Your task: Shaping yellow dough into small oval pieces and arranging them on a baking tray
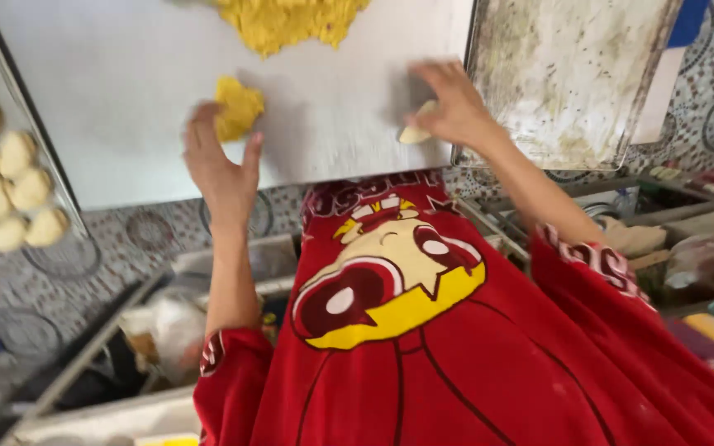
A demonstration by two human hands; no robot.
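Note:
My left hand reaches onto a white board and grips a small lump of yellow dough with its fingertips. A larger heap of the same yellow dough lies at the board's far edge. At the board's right edge, my right hand holds a pale flat dough piece under its fingers. My red printed shirt fills the lower middle of the view.
A floured metal tray sits to the right of the board. At the left, another tray carries several pale dough balls. The counter is patterned tile. Shelves below hold bags and containers.

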